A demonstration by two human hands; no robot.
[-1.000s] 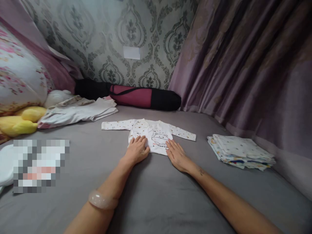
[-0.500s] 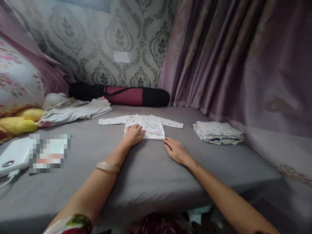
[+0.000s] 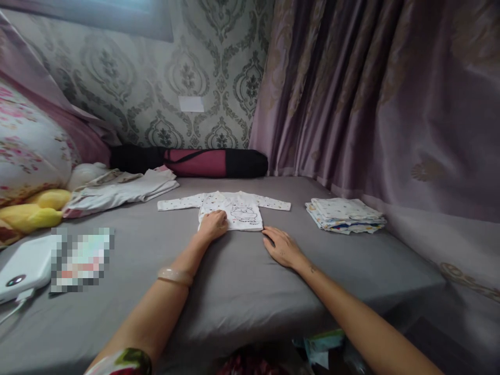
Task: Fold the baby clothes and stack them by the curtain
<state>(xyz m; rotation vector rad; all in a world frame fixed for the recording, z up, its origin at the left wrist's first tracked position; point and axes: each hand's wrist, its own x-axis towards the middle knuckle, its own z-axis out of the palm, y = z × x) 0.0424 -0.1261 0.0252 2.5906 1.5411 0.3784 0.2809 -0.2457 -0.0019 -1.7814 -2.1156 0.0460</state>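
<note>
A small white long-sleeved baby shirt (image 3: 244,211) lies spread on the grey bed sheet, sleeves stretched out to both sides, with a cartoon animal and lettering on its front. My left hand (image 3: 214,225) rests on the shirt's lower left part. Its fingers are curled against the cloth, and the fingertips are partly hidden. Flat on the sheet lies my right hand (image 3: 284,248), fingers extended, its fingertips at the shirt's lower right corner. A bracelet (image 3: 174,276) circles my left forearm.
Folded clothes (image 3: 346,214) form a stack at right. Loose pale clothes (image 3: 125,190) lie back left, near a yellow plush toy (image 3: 35,208). A white power bank (image 3: 29,263) with a cable sits at left beside a blurred item. A black-and-maroon long bag (image 3: 203,162) lies along the wall.
The fingers of my left hand, spread on the shirt before, are now more curled. My right hand stays by the shirt's corner. The camera view has tilted slightly up.
</note>
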